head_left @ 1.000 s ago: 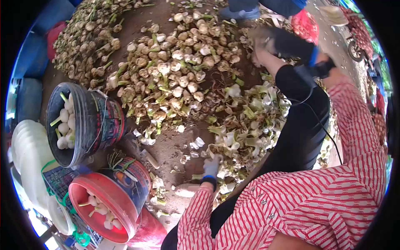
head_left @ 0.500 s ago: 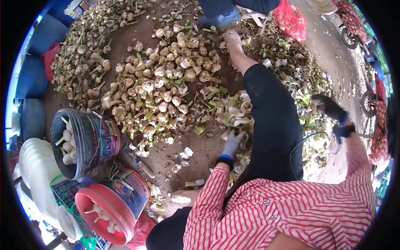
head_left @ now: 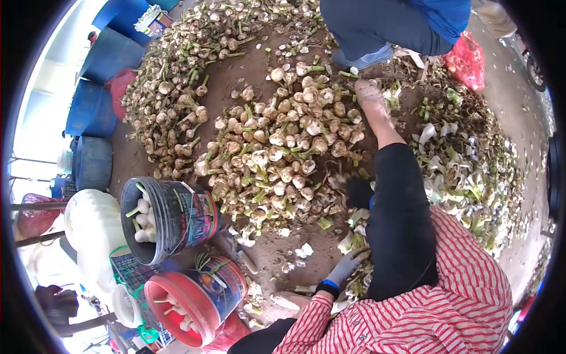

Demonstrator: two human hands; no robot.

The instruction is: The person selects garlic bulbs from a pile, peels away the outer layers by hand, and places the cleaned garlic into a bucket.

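Observation:
My left hand (head_left: 348,266), in a grey glove, lies on the garlic trimmings (head_left: 358,283) beside my bent leg. Its fingers stretch out over the leaves and peel, with no bulb visible in them. Beyond my knee, my right hand (head_left: 358,192) wears a dark glove and is at the near right edge of the pile of garlic bulbs (head_left: 289,135). Motion smears it and my leg partly covers it, so its fingers cannot be made out. The bulbs are soil-stained and carry short green stems.
A black bucket (head_left: 168,221) and a red bucket (head_left: 177,307), both holding trimmed garlic, lean at the left. More stemmed garlic (head_left: 171,88) lies behind. Leaf scraps (head_left: 466,171) cover the right. Another person (head_left: 383,29) crouches at the top near a red bag (head_left: 466,62).
The view has shifted, moving the scene right and down. My right hand has swung from the far right, across my leg, to the bulb pile. My left hand stays at the trimmings.

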